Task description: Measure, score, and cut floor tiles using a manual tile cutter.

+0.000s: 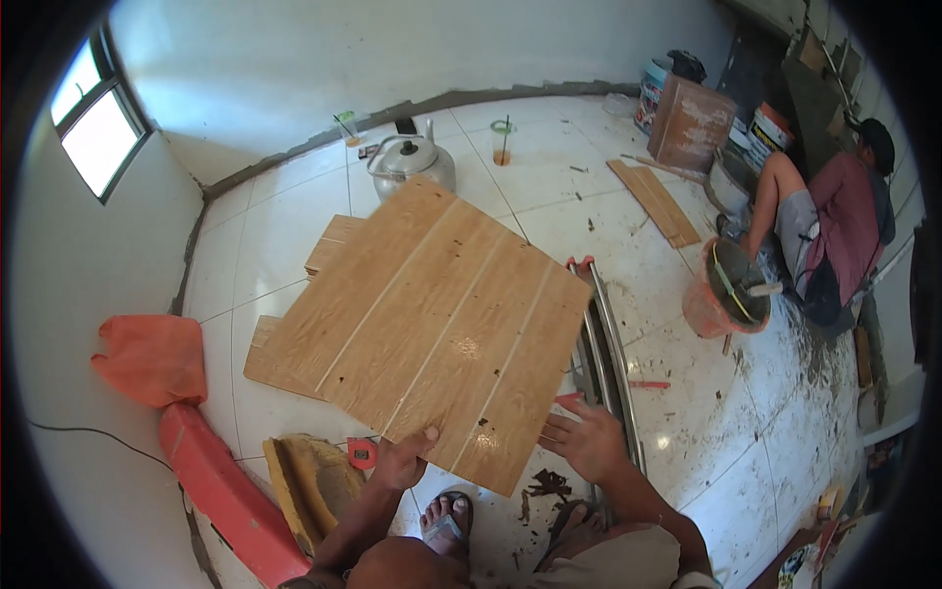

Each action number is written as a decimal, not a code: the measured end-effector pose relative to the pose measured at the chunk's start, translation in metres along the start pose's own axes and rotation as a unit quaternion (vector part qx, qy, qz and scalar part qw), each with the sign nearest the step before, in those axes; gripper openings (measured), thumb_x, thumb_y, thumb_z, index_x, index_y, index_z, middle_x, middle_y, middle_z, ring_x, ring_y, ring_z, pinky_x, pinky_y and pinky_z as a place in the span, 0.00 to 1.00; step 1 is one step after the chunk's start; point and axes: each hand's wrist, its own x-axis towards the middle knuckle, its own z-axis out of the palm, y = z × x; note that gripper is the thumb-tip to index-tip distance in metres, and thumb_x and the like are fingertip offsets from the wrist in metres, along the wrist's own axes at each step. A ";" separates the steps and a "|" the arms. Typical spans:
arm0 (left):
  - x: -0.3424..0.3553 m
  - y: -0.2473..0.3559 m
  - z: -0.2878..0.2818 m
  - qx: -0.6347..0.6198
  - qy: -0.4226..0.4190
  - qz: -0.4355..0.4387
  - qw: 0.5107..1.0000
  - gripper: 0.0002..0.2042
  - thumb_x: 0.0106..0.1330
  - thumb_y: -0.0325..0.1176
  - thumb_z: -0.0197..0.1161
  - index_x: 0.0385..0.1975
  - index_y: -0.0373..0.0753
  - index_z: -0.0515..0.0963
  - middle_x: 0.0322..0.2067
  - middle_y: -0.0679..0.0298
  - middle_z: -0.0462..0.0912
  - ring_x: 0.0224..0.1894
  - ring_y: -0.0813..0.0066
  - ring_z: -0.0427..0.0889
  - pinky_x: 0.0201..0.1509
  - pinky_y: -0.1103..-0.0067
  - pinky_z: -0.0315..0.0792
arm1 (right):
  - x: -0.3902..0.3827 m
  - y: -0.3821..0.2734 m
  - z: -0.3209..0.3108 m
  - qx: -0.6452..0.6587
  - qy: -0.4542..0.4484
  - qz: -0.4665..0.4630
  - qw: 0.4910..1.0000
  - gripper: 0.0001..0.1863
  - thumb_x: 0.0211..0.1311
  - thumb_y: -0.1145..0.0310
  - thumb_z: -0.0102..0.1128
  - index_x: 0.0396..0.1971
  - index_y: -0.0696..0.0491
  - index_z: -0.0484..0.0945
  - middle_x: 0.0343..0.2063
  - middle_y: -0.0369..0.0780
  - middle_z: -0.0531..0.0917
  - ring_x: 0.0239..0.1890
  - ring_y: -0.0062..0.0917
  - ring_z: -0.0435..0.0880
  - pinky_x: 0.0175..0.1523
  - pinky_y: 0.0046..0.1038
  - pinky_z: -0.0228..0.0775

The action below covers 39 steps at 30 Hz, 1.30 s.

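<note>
A large square wood-look tile (451, 324) with pale lines is held tilted up off the floor in front of me. My left hand (404, 459) grips its near edge, the thumb on the top face and the fingers underneath. At the tile's right edge is my right hand (592, 447), fingers apart; whether the fingertips touch the edge I cannot tell. A tile cutter (618, 378) with silver rails lies beside that hand, partly covered by the tile. More wood-look tile pieces (263, 355) show beneath the tile on the left. Near my left hand sits a red tape measure (362, 453).
A kettle (410, 162) and drink cups (501, 143) stand beyond the tile. On the right, a co-worker (834, 216) sits by a mortar bucket (702, 304). Cut tile strips (655, 201) lie farther back. A red case (231, 501) and orange bag (157, 358) line the left wall.
</note>
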 end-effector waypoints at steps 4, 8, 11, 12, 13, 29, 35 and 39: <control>-0.025 0.012 -0.002 0.261 0.001 0.117 0.958 0.36 0.62 0.29 0.69 0.69 0.36 0.58 0.62 0.54 0.72 0.62 0.58 0.74 0.65 0.64 0.68 | 0.058 0.061 0.058 -0.091 0.159 -0.011 0.983 0.30 0.68 0.47 0.58 0.58 0.55 0.70 0.50 0.43 0.79 0.51 0.32 0.80 0.55 0.38 0.73; -0.062 0.063 0.019 0.225 -0.022 0.097 0.969 0.36 0.68 0.40 0.65 0.72 0.41 0.55 0.66 0.55 0.68 0.67 0.60 0.69 0.69 0.64 0.63 | 0.088 0.077 0.047 -0.205 0.169 -0.134 0.955 0.31 0.66 0.45 0.61 0.51 0.60 0.75 0.44 0.41 0.83 0.44 0.23 0.81 0.50 0.30 0.75; -0.053 0.139 0.032 -0.153 -0.167 0.236 0.945 0.56 0.58 0.76 0.52 0.76 0.41 0.42 0.73 0.54 0.54 0.75 0.55 0.50 0.76 0.58 0.51 | 0.092 0.072 0.039 -0.245 0.180 -0.089 0.949 0.29 0.63 0.47 0.66 0.47 0.60 0.78 0.39 0.40 0.84 0.39 0.21 0.82 0.46 0.28 0.76; -0.053 0.157 0.012 -0.164 -0.109 0.235 0.952 0.58 0.56 0.78 0.51 0.76 0.40 0.41 0.73 0.53 0.55 0.74 0.54 0.55 0.73 0.59 0.57 | 0.096 0.068 0.030 -0.240 0.183 -0.095 0.949 0.29 0.63 0.47 0.66 0.47 0.60 0.78 0.39 0.40 0.84 0.39 0.21 0.82 0.46 0.28 0.76; -0.054 0.176 -0.013 -0.173 -0.049 0.233 0.956 0.60 0.55 0.80 0.50 0.76 0.40 0.39 0.72 0.53 0.57 0.72 0.53 0.60 0.70 0.59 0.63 | 0.097 0.068 0.019 -0.267 0.182 -0.118 0.939 0.28 0.62 0.48 0.69 0.46 0.61 0.79 0.37 0.40 0.85 0.38 0.21 0.83 0.44 0.28 0.76; 0.022 -0.051 -0.122 0.345 0.124 -0.097 0.926 0.21 0.70 0.50 0.61 0.31 0.35 0.73 0.28 0.66 0.76 0.29 0.81 0.73 0.31 0.82 0.68 | 0.050 0.057 -0.106 -0.506 0.367 -0.178 0.760 0.27 0.52 0.51 0.76 0.36 0.60 0.79 0.27 0.40 0.84 0.27 0.22 0.82 0.34 0.28 0.74; 0.061 -0.061 -0.059 0.402 0.182 -0.085 0.893 0.22 0.72 0.50 0.58 0.26 0.36 0.72 0.20 0.70 0.72 0.26 0.84 0.68 0.28 0.79 0.65 | 0.046 0.040 -0.129 -0.503 0.398 -0.176 0.747 0.29 0.54 0.49 0.75 0.40 0.60 0.77 0.29 0.40 0.82 0.29 0.23 0.81 0.37 0.29 0.74; 0.084 -0.060 -0.068 0.431 0.176 -0.051 0.883 0.25 0.75 0.53 0.53 0.20 0.40 0.70 0.21 0.72 0.70 0.25 0.84 0.64 0.27 0.78 0.62 | 0.055 0.038 -0.125 -0.472 0.424 -0.181 0.751 0.30 0.56 0.51 0.71 0.47 0.60 0.75 0.37 0.47 0.84 0.39 0.35 0.86 0.46 0.35 0.76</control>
